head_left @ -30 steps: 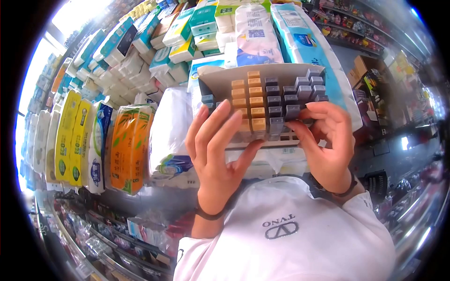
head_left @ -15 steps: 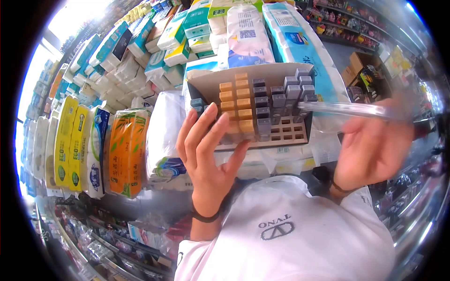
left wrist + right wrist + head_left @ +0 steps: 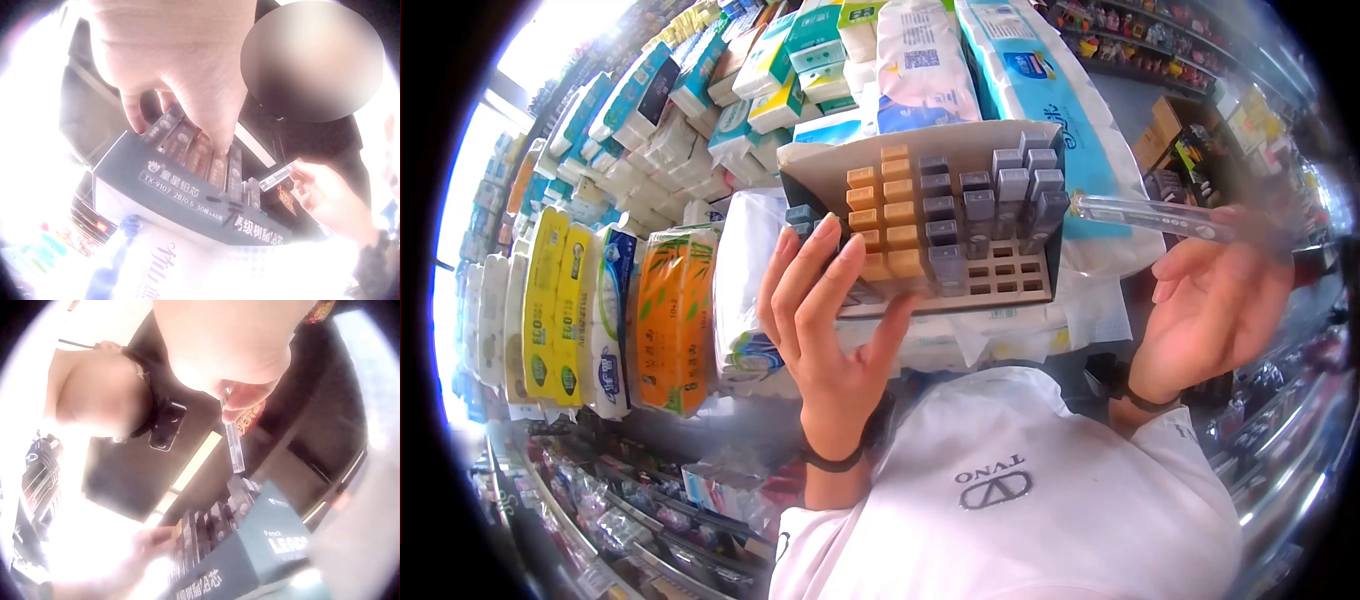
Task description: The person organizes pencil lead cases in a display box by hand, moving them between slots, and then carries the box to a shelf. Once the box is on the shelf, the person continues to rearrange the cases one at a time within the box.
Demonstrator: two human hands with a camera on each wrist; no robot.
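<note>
In the head view a dark open box of pencil leads [image 3: 1012, 296] holds rows of lead tubes with orange, black and grey caps [image 3: 940, 208]. Bare slots of its grid show at the front right. My left hand [image 3: 825, 335] grips the box at its left front, fingers among the tubes and thumb at the front edge. To the right, clear of the box, my right hand [image 3: 1215, 310] pinches a clear lead tube [image 3: 1145, 213], held nearly level. The right wrist view shows this tube [image 3: 234, 447] pointing down over the box [image 3: 269, 540], which is printed "Pencil LEADS".
Packs of tissue stand around the box: a blue and white pack [image 3: 1045, 110] behind, an orange pack [image 3: 675, 325] and yellow packs [image 3: 555, 310] to the left. Shelves of goods [image 3: 1140, 50] line the far right. A cardboard box [image 3: 1165, 125] stands there.
My right hand has drawn a lead tube from the right of the box and carried it rightward. Slots now show where it was. My left hand stays at the box, which has shifted slightly left.
</note>
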